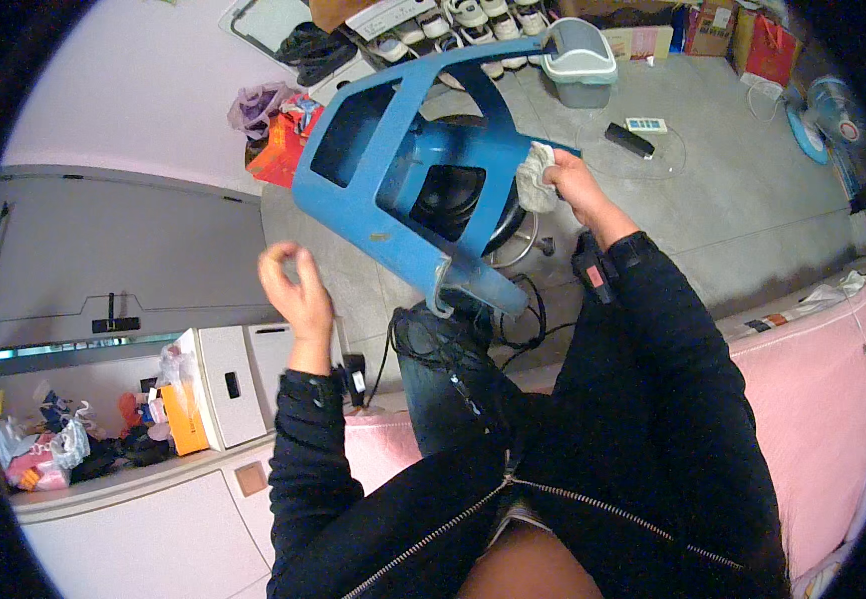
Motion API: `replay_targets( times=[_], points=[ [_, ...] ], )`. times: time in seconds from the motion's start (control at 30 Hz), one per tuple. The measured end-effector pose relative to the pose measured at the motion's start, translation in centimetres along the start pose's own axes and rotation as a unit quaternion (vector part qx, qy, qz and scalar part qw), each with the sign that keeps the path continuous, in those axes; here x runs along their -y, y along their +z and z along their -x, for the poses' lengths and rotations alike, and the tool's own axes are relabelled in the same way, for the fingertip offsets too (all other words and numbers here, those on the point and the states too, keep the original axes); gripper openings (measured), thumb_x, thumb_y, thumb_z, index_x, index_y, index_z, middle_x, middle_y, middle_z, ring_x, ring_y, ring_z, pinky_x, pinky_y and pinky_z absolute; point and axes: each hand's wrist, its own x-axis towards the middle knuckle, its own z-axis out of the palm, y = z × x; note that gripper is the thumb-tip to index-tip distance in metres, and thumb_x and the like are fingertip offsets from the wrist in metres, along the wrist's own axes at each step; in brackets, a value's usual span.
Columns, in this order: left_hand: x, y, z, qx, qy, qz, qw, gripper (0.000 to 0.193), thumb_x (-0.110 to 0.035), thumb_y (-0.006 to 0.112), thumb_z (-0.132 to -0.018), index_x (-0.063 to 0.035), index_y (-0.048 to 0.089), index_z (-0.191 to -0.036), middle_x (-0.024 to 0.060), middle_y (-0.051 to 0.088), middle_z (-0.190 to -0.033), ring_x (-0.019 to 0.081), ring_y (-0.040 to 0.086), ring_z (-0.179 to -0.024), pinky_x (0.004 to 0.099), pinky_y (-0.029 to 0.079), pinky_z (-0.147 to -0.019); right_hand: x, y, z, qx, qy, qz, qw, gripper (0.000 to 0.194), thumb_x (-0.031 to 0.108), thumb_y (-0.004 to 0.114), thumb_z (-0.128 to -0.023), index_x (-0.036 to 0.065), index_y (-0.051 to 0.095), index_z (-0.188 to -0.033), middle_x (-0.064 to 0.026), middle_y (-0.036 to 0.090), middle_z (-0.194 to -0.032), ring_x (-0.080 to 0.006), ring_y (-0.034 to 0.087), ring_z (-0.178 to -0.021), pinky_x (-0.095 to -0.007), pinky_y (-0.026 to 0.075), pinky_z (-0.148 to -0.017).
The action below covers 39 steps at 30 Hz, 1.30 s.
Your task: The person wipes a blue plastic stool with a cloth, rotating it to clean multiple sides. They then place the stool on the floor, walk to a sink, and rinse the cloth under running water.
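Note:
A blue plastic frame with large cut-outs rests tilted over a black round stool with a chrome ring. A pale crumpled cloth is pinched in my right hand, at the frame's right side; whether the cloth presses on the plastic I cannot tell. My left hand is raised left of the frame, apart from it. Its fingers are loosely curled, with a gap to the thumb and nothing held. The frame's lower end reaches to my knee, where black cord lies looped.
On the grey tiled floor are a power strip, a black case and thin cables. A lidded bin stands beside the shoe rack. A blue fan is at right, a white cabinet at left, pink bedding beside me.

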Motion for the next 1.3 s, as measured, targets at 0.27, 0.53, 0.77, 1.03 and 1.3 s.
replay_targets(
  times=[0.27,0.53,0.77,1.03,1.3],
  points=[
    [-3.3,5.7,-9.2,0.246,0.084,0.016,0.965,0.037,-0.035,0.052,-0.095,-0.0033,0.065,-0.109,0.0152,0.065,-0.101,0.0315,0.058,-0.101,0.0393,0.039,-0.097,-3.2,0.9,-3.5,-0.032,-0.077,0.253,0.964,0.045,0.013,0.063,-0.074,0.006,0.052,-0.117,-0.0175,0.066,-0.103,-0.0313,0.064,-0.096,-0.0387,0.049,-0.085],
    [-1.9,6.4,-8.2,0.264,0.133,0.052,0.954,0.043,-0.031,0.041,-0.097,0.0015,0.052,-0.071,0.015,0.043,-0.067,0.0307,0.043,-0.067,0.0384,0.035,-0.069,-5.4,3.1,-5.4,0.053,-0.321,0.561,0.762,0.041,0.008,0.06,-0.07,0.008,0.065,-0.11,-0.0166,0.065,-0.102,-0.0342,0.059,-0.096,-0.0448,0.048,-0.084],
    [-1.4,7.1,-8.9,0.229,0.048,0.173,0.957,0.044,-0.033,0.043,-0.099,0.0029,0.048,-0.073,0.0092,0.047,-0.074,0.0212,0.044,-0.073,0.0326,0.035,-0.073,-6.8,5.8,-1.9,0.213,-0.351,0.469,0.782,0.031,0.01,0.063,-0.068,0.009,0.069,-0.098,-0.016,0.067,-0.092,-0.0359,0.062,-0.086,-0.0462,0.049,-0.077],
    [-1.0,8.3,-9.9,0.249,0.158,0.083,0.952,0.042,-0.031,0.047,-0.095,0.0006,0.045,-0.068,0.0077,0.038,-0.065,0.0217,0.037,-0.066,0.0341,0.032,-0.069,-2.3,3.6,-5.0,0.167,-0.251,0.335,0.893,0.043,0.001,0.063,-0.075,0.007,0.055,-0.117,-0.0172,0.066,-0.102,-0.0363,0.063,-0.095,-0.0442,0.048,-0.085],
    [-1.1,8.7,-10.3,0.273,0.155,0.088,0.945,0.043,-0.032,0.048,-0.094,-0.0015,0.043,-0.064,0.0078,0.034,-0.062,0.0229,0.035,-0.062,0.0347,0.033,-0.072,-3.4,9.3,-10.5,0.239,-0.349,0.374,0.825,0.036,0.007,0.064,-0.072,0.011,0.068,-0.108,-0.0178,0.065,-0.103,-0.0374,0.061,-0.095,-0.0451,0.05,-0.083]
  ],
)
